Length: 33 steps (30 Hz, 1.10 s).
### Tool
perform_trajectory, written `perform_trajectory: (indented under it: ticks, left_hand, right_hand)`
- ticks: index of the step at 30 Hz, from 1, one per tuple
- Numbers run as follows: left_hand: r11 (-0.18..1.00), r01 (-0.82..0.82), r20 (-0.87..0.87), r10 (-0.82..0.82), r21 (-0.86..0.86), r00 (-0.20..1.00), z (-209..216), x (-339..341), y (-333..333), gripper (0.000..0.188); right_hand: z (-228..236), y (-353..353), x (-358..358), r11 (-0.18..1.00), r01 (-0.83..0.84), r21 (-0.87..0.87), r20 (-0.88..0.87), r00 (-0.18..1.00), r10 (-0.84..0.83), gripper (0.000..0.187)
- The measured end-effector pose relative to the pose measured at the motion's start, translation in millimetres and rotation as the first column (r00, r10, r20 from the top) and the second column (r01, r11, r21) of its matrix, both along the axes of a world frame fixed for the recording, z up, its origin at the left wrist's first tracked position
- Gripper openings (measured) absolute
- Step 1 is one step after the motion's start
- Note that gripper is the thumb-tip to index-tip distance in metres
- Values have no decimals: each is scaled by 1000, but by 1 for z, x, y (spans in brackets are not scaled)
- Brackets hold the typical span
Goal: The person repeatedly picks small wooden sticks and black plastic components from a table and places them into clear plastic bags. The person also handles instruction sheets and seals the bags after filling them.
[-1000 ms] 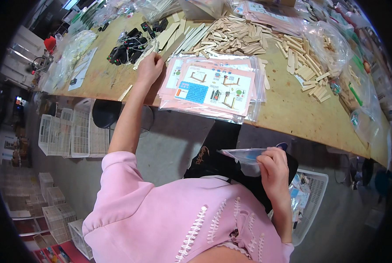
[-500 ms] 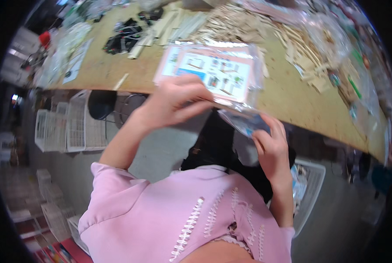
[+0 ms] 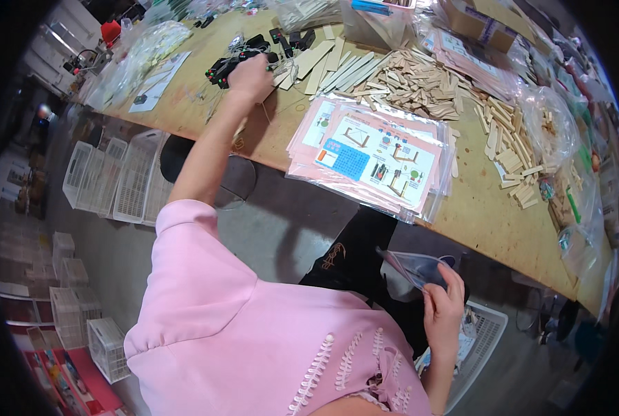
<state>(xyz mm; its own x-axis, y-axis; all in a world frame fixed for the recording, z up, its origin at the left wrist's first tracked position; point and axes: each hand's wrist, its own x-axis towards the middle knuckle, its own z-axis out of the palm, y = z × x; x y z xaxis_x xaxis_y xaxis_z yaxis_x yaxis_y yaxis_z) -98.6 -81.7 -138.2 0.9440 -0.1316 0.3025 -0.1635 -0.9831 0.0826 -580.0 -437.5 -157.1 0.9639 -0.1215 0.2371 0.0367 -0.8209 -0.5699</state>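
My left hand [image 3: 252, 80] is stretched out to the far side of the table, over a heap of small black parts with thin wires [image 3: 225, 68]. Its fingers point away and are mostly hidden, so their grip does not show. Close to my body, beyond the table's front edge, my right hand [image 3: 444, 303] is closed on a clear plastic bag [image 3: 414, 267], which hangs with its mouth partly spread. Between the two hands lies a stack of bagged pink sheets with printed assembly pictures [image 3: 382, 156], close to the table's front edge.
Flat wooden sticks [image 3: 420, 83] are heaped behind the stack, with shorter wooden pieces [image 3: 507, 142] to the right. A cardboard box [image 3: 486, 24] and a plastic bin [image 3: 378, 24] stand at the back. White crates [image 3: 139, 177] sit below left; another white basket [image 3: 486, 347] is beside my right arm.
My left hand has left the bag at the stack and reached forward and left to the black parts. My right hand has drawn the bag back towards me, lower and slightly right.
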Motion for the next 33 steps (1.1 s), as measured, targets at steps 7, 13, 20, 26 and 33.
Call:
perform_trajectory:
  ticks: [7, 13, 20, 26, 33]
  left_hand:
    - [942, 201, -81, -230, -269, 970, -23, 45, 80, 57]
    - [690, 182, -159, -400, -700, 903, 63, 77, 93, 42]
    - [-249, 205, 283, -339, -947, 897, 119, 118, 113, 23]
    - [-663, 170, 375, -180, -729, 909, 126, 112, 115, 19]
    - [-820, -96, 642, -509, -565, 574, 162, 59, 98, 38]
  right_hand:
    - [-7, -8, 6, 1000, -11, -17, -5, 1000, 11, 9]
    - [6, -2, 23, 997, -57, -44, 54, 997, 60, 10]
    - [-2, -3, 15, 1000, -27, -13, 32, 999, 27, 9]
    - [-7, -12, 8, 1000, -28, 0, 51, 998, 28, 9]
    - [-7, -9, 11, 1000, -15, 7, 122, 992, 14, 9]
